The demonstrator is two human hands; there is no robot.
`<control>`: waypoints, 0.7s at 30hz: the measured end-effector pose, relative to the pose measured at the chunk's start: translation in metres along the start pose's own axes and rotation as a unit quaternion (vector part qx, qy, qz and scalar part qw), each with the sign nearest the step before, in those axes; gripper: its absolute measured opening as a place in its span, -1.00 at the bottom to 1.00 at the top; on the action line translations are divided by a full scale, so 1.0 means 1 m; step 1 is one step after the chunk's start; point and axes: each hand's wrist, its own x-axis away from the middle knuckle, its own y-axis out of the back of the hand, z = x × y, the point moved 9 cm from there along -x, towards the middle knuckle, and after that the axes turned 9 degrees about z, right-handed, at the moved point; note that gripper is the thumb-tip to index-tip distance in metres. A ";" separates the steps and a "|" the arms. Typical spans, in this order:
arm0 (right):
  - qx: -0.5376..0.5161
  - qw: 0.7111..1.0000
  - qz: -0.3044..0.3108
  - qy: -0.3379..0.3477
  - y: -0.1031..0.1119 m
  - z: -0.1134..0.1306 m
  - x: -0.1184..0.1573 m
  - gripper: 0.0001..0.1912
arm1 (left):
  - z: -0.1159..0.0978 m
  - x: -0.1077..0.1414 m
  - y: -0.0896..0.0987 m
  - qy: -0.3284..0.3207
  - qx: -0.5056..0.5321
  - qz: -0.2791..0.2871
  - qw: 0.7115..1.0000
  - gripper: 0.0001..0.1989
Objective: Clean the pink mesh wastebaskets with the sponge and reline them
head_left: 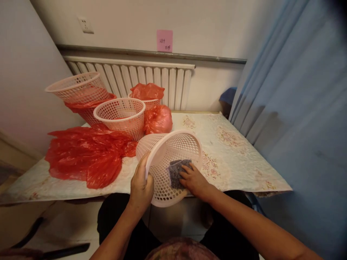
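A pale pink perforated plastic wastebasket [187, 144] lies tilted on its side at the table's front edge, its mouth facing me. My left hand [141, 184] is closed round the left side of its rim, with the thumb on the inside. Inside the basket, my right hand [193, 179] presses a dark grey cloth [176, 173] against the inner wall, its fingers bent over the cloth's right side. Part of the cloth is hidden under those fingers.
Red plastic bags [86, 155] are spread at the left. Behind stand another wastebasket [121, 115], a tilted stack of baskets [78, 86] and a bunched red bag [158, 119]. A white radiator [130, 74] backs the floral-covered table [233, 155]; a blue curtain [292, 97] hangs right.
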 end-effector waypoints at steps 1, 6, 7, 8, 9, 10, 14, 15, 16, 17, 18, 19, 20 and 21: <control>0.008 1.000 -0.003 -0.019 0.000 -0.009 0.000 -0.78 | 0.000 0.000 0.000 0.001 0.000 -0.005 1.000 -0.37; -0.050 0.996 0.012 -0.077 -0.021 -0.005 -0.009 -0.76 | -0.007 0.009 -0.017 -0.053 -0.014 0.017 0.998 -0.35; -0.073 0.993 0.017 -0.088 -0.027 0.000 -0.012 -0.74 | -0.010 0.012 -0.024 -0.073 -0.018 0.035 0.997 -0.35; -0.096 0.990 0.020 -0.102 -0.034 0.006 -0.014 -0.71 | -0.013 0.016 -0.031 -0.093 -0.021 0.054 0.994 -0.34; -0.118 0.986 0.023 -0.117 -0.041 0.010 -0.016 -0.67 | -0.015 0.020 -0.039 -0.110 -0.023 0.072 0.991 -0.34; -0.137 0.982 0.025 -0.131 -0.047 0.014 -0.017 -0.63 | -0.016 0.025 -0.044 -0.121 -0.025 0.086 0.989 -0.33; -0.170 0.973 0.006 -0.158 -0.060 0.022 -0.020 -0.55 | -0.004 0.041 -0.048 -0.117 -0.019 0.084 0.989 -0.35; -0.177 0.971 -0.005 -0.161 -0.060 0.021 -0.021 -0.55 | 0.001 0.046 -0.047 -0.109 -0.016 0.079 0.991 -0.36; -0.190 0.968 -0.016 -0.165 -0.060 0.019 -0.022 -0.54 | 0.005 0.051 -0.046 -0.102 -0.014 0.076 0.992 -0.37; -0.210 0.962 -0.026 -0.171 -0.059 0.017 -0.025 -0.53 | 0.010 0.055 -0.045 -0.096 -0.013 0.077 0.992 -0.37; -0.237 0.954 -0.036 -0.178 -0.057 0.013 -0.028 -0.52 | 0.015 0.060 -0.044 -0.090 -0.013 0.079 0.993 -0.37; -0.271 0.944 -0.047 -0.183 -0.054 0.010 -0.033 -0.52 | 0.019 0.065 -0.044 -0.083 -0.014 0.080 0.993 -0.37; -0.308 0.931 -0.059 -0.188 -0.050 0.006 -0.039 -0.53 | 0.023 0.069 -0.043 -0.075 -0.016 0.082 0.994 -0.37; -0.343 0.917 -0.073 -0.188 -0.044 0.003 -0.047 -0.56 | 0.026 0.073 -0.044 -0.068 -0.019 0.085 0.994 -0.37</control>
